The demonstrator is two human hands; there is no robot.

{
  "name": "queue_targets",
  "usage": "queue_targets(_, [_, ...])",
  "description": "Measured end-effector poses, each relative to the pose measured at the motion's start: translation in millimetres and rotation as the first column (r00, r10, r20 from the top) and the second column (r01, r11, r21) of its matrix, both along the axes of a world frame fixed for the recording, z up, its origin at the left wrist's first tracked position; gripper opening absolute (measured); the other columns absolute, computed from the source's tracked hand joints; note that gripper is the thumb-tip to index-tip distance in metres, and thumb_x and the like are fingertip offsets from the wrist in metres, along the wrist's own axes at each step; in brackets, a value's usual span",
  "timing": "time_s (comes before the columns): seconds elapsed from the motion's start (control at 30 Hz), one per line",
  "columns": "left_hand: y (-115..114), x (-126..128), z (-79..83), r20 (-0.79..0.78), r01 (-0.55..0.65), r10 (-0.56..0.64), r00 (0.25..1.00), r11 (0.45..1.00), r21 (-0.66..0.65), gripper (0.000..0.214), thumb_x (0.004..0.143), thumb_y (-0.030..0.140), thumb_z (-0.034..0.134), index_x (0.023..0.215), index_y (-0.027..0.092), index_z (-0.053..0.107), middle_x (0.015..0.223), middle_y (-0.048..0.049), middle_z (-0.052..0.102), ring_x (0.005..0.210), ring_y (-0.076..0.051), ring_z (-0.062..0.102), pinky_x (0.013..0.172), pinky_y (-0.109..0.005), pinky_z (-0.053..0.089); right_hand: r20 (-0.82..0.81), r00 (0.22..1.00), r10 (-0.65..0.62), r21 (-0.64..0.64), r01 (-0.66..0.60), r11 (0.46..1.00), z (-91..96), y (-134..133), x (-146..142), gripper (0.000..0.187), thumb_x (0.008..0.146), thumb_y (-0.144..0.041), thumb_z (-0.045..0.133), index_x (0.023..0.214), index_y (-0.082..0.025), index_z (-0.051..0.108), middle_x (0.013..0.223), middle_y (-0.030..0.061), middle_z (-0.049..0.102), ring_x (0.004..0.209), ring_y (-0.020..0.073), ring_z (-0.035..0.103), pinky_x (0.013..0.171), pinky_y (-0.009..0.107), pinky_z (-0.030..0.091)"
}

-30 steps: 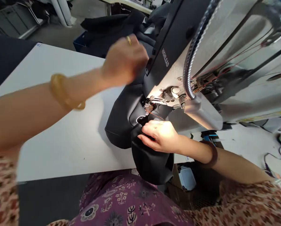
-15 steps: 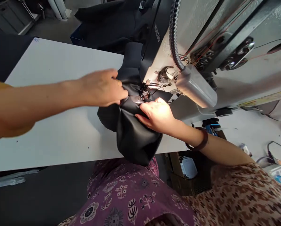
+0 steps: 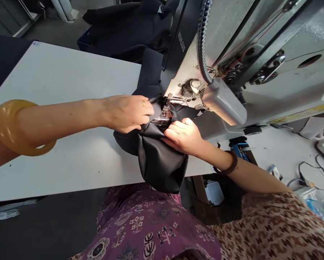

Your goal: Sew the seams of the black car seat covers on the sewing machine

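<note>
A piece of black leather-like material point(image 3: 163, 160) lies bunched under the sewing machine point(image 3: 183, 68) and hangs over the table's front edge. My left hand point(image 3: 131, 113) is closed on its left side, fingers bent into the folds. On the right, my right hand point(image 3: 183, 135) pinches the material close to the presser foot point(image 3: 166, 110). Between my two hands the shiny metal needle plate point(image 3: 161, 121) shows. The fingertips of both hands are partly hidden in the folds. A lamp point(image 3: 225, 103) lights the needle area.
The white tabletop point(image 3: 77, 83) extends to the left. Behind it dark material point(image 3: 132, 29) is piled over a blue box point(image 3: 84, 39). Below on the right stands a cardboard box point(image 3: 200, 189) with a white plastic container point(image 3: 214, 192). Cables point(image 3: 314, 169) lie at the far right.
Both hands have drawn slightly downward with the black material, and more of the metal plate shows between them. My left hand has shifted right; its bangle has slid along the forearm.
</note>
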State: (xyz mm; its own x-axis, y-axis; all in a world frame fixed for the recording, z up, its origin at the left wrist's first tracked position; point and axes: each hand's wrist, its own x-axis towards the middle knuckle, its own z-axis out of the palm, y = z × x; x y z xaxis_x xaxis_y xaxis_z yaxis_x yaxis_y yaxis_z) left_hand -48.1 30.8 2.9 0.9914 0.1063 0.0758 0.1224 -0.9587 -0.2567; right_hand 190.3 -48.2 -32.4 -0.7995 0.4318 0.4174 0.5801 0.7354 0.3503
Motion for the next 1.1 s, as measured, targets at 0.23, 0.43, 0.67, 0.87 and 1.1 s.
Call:
queue_targets(0.23, [30,8,4.3,-0.044,-0.013,0.008,0.999,0.993,-0.115,0.025,0.075,0.037,0.050,0.054,0.023,0.045,0.044,0.0036,0.041,0.050,-0.013,0.033,0.083,-0.037,0.044,0.016,1.000,-0.008,-0.120,0.009,0.993,3.4,12,-4,0.036,0.096,-0.034,0.038,0.073,-0.017,0.059,0.063,0.0031,0.056,0.068,0.0165,0.045,0.077,0.032,0.031])
queue_targets(0.43, [40,24,11.5,-0.012,-0.264,0.264,0.965,0.965,0.002,0.043,0.078,0.051,0.046,0.084,0.011,0.060,0.060,-0.0008,0.053,0.066,-0.014,0.045,0.101,-0.049,0.035,0.075,0.981,-0.178,-0.200,0.190,0.961,-1.5,22,1,0.037,0.096,-0.035,0.036,0.079,-0.014,0.061,0.068,0.0080,0.060,0.070,0.0193,0.051,0.069,0.031,0.034])
queue_targets(0.67, [18,28,20.2,-0.135,-0.300,0.330,0.934,0.931,0.207,0.025,0.076,0.038,0.053,0.069,0.016,0.062,0.066,-0.0046,0.058,0.071,-0.018,0.053,0.098,-0.049,0.036,0.094,0.974,-0.207,-0.278,0.225,0.934,-2.5,24,21,0.037,0.095,-0.039,0.039,0.077,-0.014,0.059,0.071,0.0092,0.060,0.073,0.0207,0.054,0.073,0.034,0.037])
queue_targets(0.87, [-2,30,17.6,-0.050,-0.256,0.269,0.962,0.950,0.177,0.029,0.080,0.008,0.034,0.065,0.019,0.057,0.062,-0.0020,0.055,0.076,-0.018,0.055,0.084,-0.039,0.039,0.047,0.990,-0.132,-0.408,0.140,0.902,4.3,16,27,0.029,0.092,-0.036,0.042,0.088,-0.015,0.061,0.070,0.0066,0.062,0.073,0.0205,0.057,0.088,0.039,0.043])
queue_targets(1.1, [-11,28,-2.1,0.148,-0.277,0.267,0.952,0.959,0.055,0.033,0.087,0.021,0.033,0.063,0.021,0.056,0.060,-0.0024,0.058,0.073,-0.019,0.057,0.078,-0.038,0.039,-0.237,0.848,-0.473,-0.862,0.040,0.505,24.8,5,-13,0.033,0.081,-0.039,0.056,0.106,-0.018,0.050,0.078,0.0003,0.060,0.065,0.0131,0.052,0.063,0.027,0.043])
